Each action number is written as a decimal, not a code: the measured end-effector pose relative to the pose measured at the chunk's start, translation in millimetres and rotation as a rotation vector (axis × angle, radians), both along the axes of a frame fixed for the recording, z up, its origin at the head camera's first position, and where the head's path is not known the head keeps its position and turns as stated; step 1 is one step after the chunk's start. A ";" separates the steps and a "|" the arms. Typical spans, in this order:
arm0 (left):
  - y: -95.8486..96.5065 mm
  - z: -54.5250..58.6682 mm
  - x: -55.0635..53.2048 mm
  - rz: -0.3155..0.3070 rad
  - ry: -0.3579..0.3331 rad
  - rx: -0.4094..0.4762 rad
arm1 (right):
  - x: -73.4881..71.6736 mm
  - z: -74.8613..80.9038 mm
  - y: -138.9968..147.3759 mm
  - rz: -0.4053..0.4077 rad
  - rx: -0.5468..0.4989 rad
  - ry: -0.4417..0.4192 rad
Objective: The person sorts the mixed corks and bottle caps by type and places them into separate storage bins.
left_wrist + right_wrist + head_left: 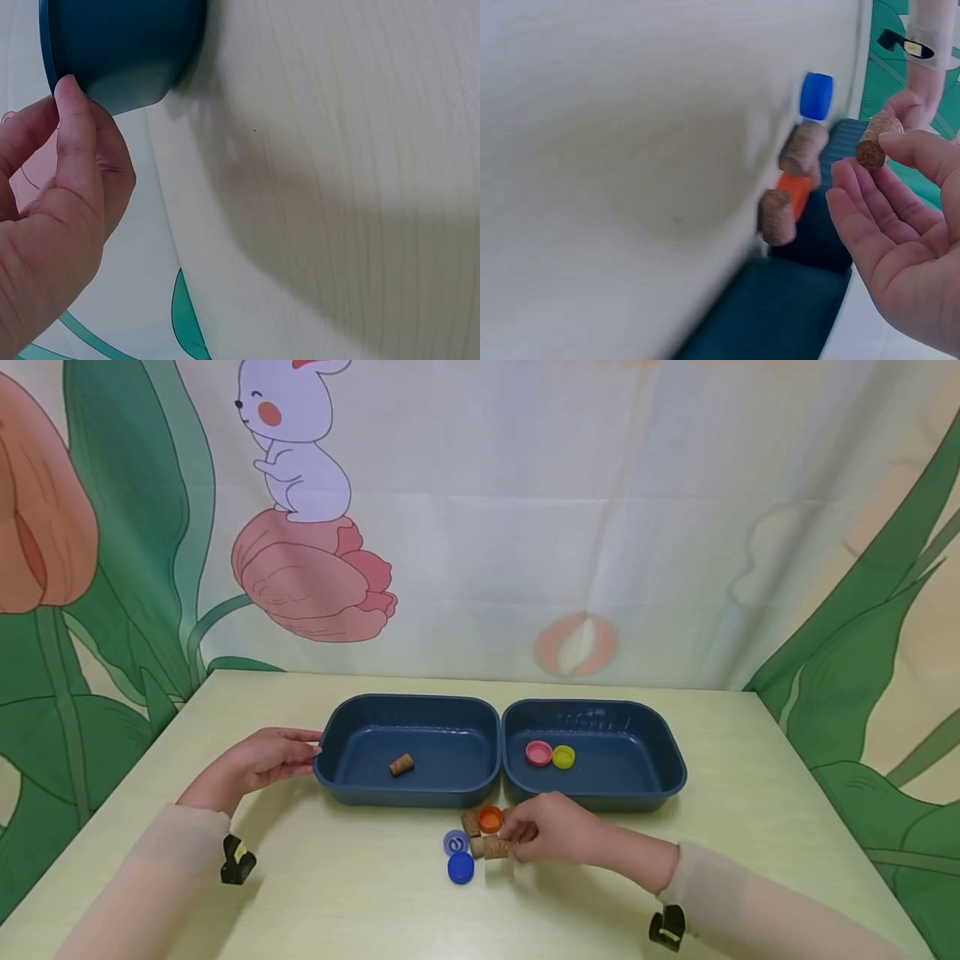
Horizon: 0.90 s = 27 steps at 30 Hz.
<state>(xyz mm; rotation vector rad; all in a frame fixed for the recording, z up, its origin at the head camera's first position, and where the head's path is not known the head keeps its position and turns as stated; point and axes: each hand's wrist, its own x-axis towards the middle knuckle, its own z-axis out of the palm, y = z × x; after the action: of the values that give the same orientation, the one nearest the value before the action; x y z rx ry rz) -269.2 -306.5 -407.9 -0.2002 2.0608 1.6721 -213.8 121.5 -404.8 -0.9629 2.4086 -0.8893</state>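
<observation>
At the left end of the left dark blue tray [408, 797], my left hand [273, 760] pinches the rim. The left wrist view shows that thumb and fingers at the edge of the tray [131, 52]. My right hand [555, 831] pinches a wine cork [877, 142] between thumb and fingertips, in front of the trays. Under and beside it lie several other corks [778, 217], partly covered by the hand in the head view. An orange bottle cap [491, 819], a blue cap [461, 867] and a pale purple cap [456, 842] lie among them.
One cork [402, 765] lies inside the left tray. The right dark blue tray [600, 802] stands alongside, holding a pink cap [538, 753] and a yellow cap [563, 757]. Behind the pale wooden table [360, 893] hangs a printed curtain [480, 527].
</observation>
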 end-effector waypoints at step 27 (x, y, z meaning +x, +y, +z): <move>-1.3 -3.5 -1.9 0.010 -0.002 -0.003 | -20.7 45.1 -4.4 -0.044 0.080 -0.003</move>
<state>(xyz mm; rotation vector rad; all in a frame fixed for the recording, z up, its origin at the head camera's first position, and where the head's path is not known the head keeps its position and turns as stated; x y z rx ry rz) -271.1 -307.8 -411.4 -0.2137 2.0638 1.6748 -234.5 117.1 -359.6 -0.8813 2.4522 -0.8018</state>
